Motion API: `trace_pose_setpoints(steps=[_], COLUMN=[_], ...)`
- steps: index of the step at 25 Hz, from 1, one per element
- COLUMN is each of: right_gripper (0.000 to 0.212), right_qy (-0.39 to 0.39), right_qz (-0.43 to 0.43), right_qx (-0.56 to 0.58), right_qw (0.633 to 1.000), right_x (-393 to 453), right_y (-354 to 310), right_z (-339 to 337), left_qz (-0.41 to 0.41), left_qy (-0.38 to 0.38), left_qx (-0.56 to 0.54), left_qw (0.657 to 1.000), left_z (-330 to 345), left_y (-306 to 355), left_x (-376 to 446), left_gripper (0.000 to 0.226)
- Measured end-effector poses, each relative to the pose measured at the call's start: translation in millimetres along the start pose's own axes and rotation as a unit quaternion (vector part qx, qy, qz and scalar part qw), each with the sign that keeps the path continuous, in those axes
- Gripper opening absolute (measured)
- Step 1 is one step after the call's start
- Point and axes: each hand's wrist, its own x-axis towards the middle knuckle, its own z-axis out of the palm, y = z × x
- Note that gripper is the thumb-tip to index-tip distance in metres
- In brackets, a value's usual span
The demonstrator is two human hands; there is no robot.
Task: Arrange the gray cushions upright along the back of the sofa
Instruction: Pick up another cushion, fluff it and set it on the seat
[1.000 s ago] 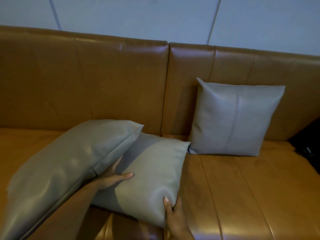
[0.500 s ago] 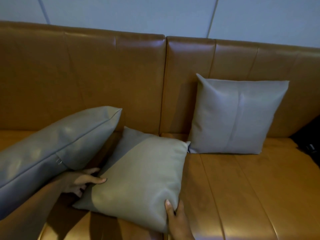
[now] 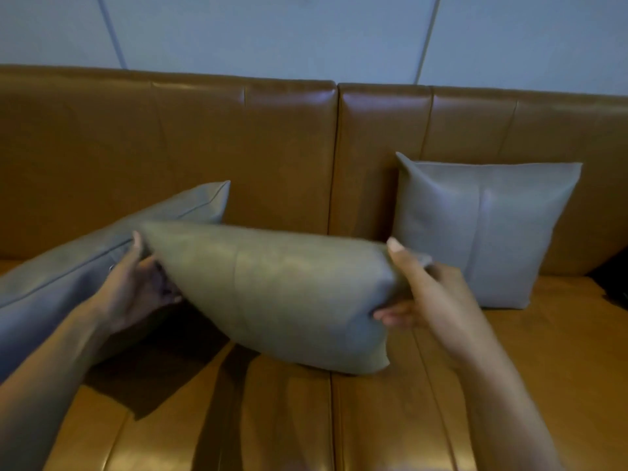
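Three gray cushions are on the brown leather sofa. The middle cushion (image 3: 282,294) is raised off the seat and tilted, held at both ends: my left hand (image 3: 136,287) grips its left edge, my right hand (image 3: 418,294) grips its right edge. A second gray cushion (image 3: 85,266) lies slanted at the left, partly behind my left arm. The third gray cushion (image 3: 482,232) stands upright against the sofa back (image 3: 272,147) at the right.
The sofa seat (image 3: 543,368) stretches across the foreground, with a seam down the middle. A dark object (image 3: 611,280) sits at the far right edge of the seat. A pale panelled wall (image 3: 306,32) rises behind the sofa.
The middle cushion has been lifted from lying flat on the seat and turned up on edge. My left hand moved from under the left cushion onto the middle cushion's left edge.
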Motion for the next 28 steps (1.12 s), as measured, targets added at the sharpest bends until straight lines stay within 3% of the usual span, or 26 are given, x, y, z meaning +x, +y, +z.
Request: trace_pose_setpoints(steps=[4,7,9,13,16,18,21,25,28], right_gripper=[0.070,0.083,0.074,0.045,0.031,0.044,0.081,0.078,0.090], right_qy=[0.128,0.146,0.150,0.190,0.167,0.140,0.102,0.086,0.073], right_qz=[-0.050,-0.080,-0.102,-0.112,-0.110,-0.105,-0.090,-0.084,-0.061], right_qx=[-0.078,-0.011,0.033,0.036,0.053,0.069,0.062,0.060,0.058], right_qw=[0.987,0.986,0.983,0.975,0.978,0.982,0.989,0.991,0.994], right_x=[36,54,67,103,122,129,123,113,128], right_y=[35,65,71,69,71,88,127,136,112], right_z=[23,28,29,35,35,35,39,44,47], left_qz=[0.039,0.038,0.036,0.066,0.053,0.025,-0.012,-0.021,-0.009], left_qy=[-0.004,-0.041,-0.033,0.007,-0.011,-0.036,-0.076,-0.083,-0.072], left_qx=[0.085,0.170,0.176,0.150,0.153,0.168,0.175,0.167,0.165], left_qw=[0.996,0.984,0.983,0.986,0.987,0.985,0.982,0.982,0.984], left_z=[30,49,56,62,57,53,47,41,37], left_y=[-2,-16,-23,-27,-32,-40,-53,-51,-32], left_x=[10,27,38,56,70,79,83,87,86], left_gripper=[0.091,0.128,0.131,0.104,0.102,0.105,0.109,0.102,0.100])
